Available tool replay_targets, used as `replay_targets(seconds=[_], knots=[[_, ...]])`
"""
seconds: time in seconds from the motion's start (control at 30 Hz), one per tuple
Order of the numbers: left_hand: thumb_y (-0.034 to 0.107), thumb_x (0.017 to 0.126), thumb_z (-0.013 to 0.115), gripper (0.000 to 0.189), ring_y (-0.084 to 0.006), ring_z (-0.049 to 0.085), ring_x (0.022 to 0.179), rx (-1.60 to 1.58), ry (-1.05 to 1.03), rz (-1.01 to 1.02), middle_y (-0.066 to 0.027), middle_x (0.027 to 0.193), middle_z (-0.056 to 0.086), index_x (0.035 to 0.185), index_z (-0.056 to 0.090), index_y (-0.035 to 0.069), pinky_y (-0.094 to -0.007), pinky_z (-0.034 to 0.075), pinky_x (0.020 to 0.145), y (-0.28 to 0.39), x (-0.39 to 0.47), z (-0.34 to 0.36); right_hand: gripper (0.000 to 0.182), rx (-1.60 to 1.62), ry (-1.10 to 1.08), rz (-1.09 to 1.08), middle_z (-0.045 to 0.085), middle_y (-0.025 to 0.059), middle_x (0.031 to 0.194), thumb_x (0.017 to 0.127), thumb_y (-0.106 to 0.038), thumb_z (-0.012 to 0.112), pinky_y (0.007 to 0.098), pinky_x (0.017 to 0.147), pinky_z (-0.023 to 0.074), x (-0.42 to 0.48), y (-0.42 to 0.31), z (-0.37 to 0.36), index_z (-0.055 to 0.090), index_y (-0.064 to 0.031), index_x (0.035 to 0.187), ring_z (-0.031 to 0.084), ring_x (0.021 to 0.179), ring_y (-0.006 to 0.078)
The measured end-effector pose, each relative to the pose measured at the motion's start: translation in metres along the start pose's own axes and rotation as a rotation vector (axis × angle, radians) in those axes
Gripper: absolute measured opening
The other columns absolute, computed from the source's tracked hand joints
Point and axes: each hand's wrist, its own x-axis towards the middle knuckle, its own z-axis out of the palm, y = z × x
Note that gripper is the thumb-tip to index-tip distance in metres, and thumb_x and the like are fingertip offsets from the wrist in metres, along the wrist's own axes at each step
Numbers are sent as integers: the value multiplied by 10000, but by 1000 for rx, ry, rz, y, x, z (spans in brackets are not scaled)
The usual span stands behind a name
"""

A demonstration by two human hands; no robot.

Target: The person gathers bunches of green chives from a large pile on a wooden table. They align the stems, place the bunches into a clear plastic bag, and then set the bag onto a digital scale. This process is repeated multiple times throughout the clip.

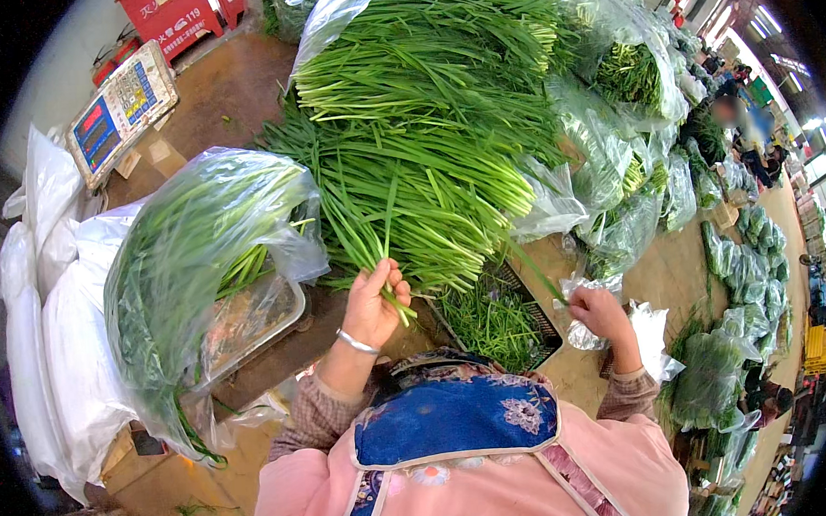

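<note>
My left hand is closed around the pale stem ends of a small bunch of garlic chives, whose leaves point away from me. Out to the right, my right hand pinches a single green chive leaf. A large heap of garlic chives lies in front of both hands, stem ends mostly towards the right and near side. Between my hands and lower down, a black plastic crate holds loose green trimmings.
At left, a clear plastic bag of chives rests on a metal scale pan. Behind it stands a scale display, beside white sacks. Bagged greens line the right. Red fire-equipment boxes stand far left. People are in the distance.
</note>
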Motion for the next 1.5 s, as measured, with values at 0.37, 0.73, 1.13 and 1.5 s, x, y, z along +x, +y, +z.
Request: replay_targets(seconds=[0.37, 0.73, 1.13, 1.5], knots=[[112, 872, 519, 91, -245, 603, 820, 180, -26, 39, -88, 920, 571, 963, 509, 104, -358, 509, 706, -22, -29, 4, 236, 112, 260, -412, 592, 187, 873, 800, -246, 586, 415, 644, 466, 101, -82, 41, 556, -30, 891, 577, 742, 374], [317, 896, 497, 362, -246, 561, 958, -46, 109, -168, -117, 1032, 579, 1100, 514, 18, -365, 472, 830, -69, -1, -62, 236, -304, 166, -513, 583, 171, 631, 799, -225, 562, 390, 441, 467, 86, -108, 134, 473, -12, 848, 598, 534, 315], [204, 846, 561, 281, -232, 612, 798, 74, 179, -154, -128, 914, 614, 1057, 542, 19, -364, 523, 713, -52, -7, -57, 223, 252, 244, -365, 596, 172, 676, 809, -260, 560, 425, 539, 457, 78, -109, 83, 568, -37, 795, 586, 614, 356], [211, 815, 630, 288, -192, 607, 710, 113, 279, -92, -77, 867, 615, 1027, 557, 31, -337, 522, 597, -52, -6, -42, 219, 124, 127, -717, 562, 191, 667, 796, -232, 568, 426, 526, 433, 69, -150, 125, 548, -17, 764, 563, 603, 362]])
